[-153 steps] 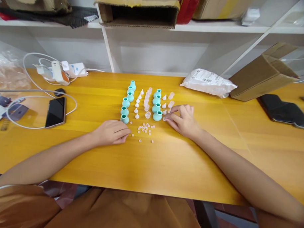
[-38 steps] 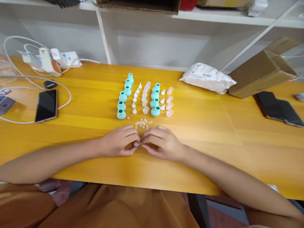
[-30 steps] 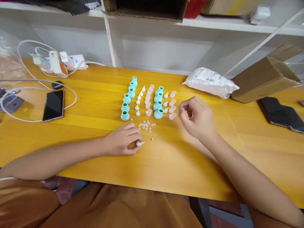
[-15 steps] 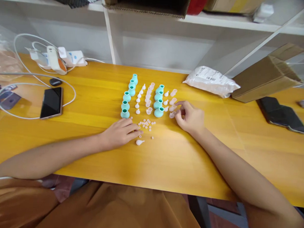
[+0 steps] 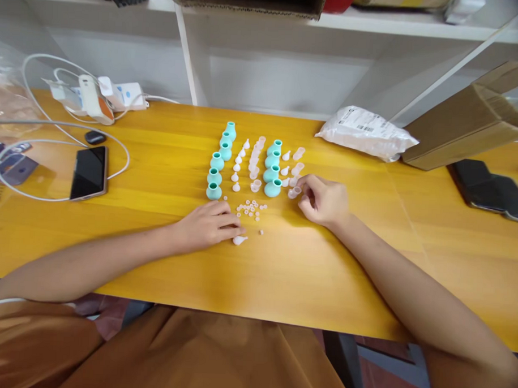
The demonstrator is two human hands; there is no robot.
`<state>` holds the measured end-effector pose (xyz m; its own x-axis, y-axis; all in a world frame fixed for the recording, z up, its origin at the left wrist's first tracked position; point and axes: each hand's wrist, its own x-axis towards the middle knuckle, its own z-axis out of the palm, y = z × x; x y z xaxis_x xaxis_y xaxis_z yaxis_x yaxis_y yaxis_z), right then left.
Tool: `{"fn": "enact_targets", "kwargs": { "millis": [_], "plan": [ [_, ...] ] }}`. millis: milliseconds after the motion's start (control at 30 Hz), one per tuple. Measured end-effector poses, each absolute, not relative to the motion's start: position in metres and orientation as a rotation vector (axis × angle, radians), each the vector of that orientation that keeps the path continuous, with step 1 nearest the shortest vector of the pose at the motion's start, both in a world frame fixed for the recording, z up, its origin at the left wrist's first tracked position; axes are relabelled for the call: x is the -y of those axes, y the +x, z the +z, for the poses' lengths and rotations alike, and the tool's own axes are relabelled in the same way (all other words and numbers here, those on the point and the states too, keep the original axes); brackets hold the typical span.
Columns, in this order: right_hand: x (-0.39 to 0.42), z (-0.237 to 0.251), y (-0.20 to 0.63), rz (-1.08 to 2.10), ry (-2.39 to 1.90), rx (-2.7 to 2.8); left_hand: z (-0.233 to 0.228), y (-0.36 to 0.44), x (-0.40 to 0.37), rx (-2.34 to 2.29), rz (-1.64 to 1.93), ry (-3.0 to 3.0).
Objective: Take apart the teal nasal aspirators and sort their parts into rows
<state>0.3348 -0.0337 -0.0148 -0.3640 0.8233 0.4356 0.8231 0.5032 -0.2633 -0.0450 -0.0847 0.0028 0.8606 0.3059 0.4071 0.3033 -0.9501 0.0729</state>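
My left hand (image 5: 209, 225) lies palm down on the table, fingers stretched out. Its fingertips are beside a white bulb-shaped piece with a thin neck (image 5: 239, 240) and close to a scatter of small pale rings (image 5: 252, 207). My right hand (image 5: 324, 201) has its thumb and index finger bent around the near end of a column of translucent waisted cups, at the nearest cup (image 5: 293, 193). Left of it stand turquoise vase-shaped pieces (image 5: 273, 187) in a column. Farther left are columns of translucent cups (image 5: 255, 185), white bulbs (image 5: 236, 187) and more turquoise vases (image 5: 214, 191).
A white parcel bag (image 5: 365, 131) and an open cardboard box (image 5: 461, 124) stand at the back right, near dark phones (image 5: 488, 188). On the left are a phone (image 5: 90, 173), a white cable (image 5: 128, 152) and a power strip with chargers (image 5: 130, 95). White shelving (image 5: 288, 82) rises behind.
The view has shifted slightly. My left fingers have come nearer the loose white bulb, and a small ring beside them is now hidden. My right fingers have closed in toward the nearest translucent cup.
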Motion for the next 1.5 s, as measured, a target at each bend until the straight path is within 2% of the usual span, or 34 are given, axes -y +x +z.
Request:
{"fn": "enact_targets", "kwargs": {
  "millis": [200, 533, 1000, 1100, 1267, 1400, 1500],
  "plan": [
    [0.034, -0.011, 0.331, 0.03, -1.339, 2.31, 0.005, -0.042, 0.084, -0.536, 0.695, 2.844],
    [0.032, -0.014, 0.331, 0.001, -1.283, 2.394, 0.005, -0.039, 0.083, -0.49, 0.721, 3.012],
    [0.033, -0.01, 0.332, 0.096, -0.8, 2.389, 0.003, -0.037, 0.082, -0.375, 0.839, 2.829],
    [0.048, -0.003, 0.314, 0.265, -0.761, 2.367, 0.002, -0.037, 0.082, -0.409, 0.92, 2.773],
    [0.095, 0.008, 0.264, 0.873, -0.808, 2.221, 0.0, -0.038, 0.082, -0.504, 0.977, 2.688],
    [0.123, 0.005, 0.244, 1.1, -0.763, 2.117, 0.007, -0.034, 0.094, -0.478, 1.027, 2.464],
    [0.129, 0.0, 0.243, 1.154, -0.685, 2.089, 0.013, -0.03, 0.107, -0.626, 0.984, 2.152]
  ]
}}
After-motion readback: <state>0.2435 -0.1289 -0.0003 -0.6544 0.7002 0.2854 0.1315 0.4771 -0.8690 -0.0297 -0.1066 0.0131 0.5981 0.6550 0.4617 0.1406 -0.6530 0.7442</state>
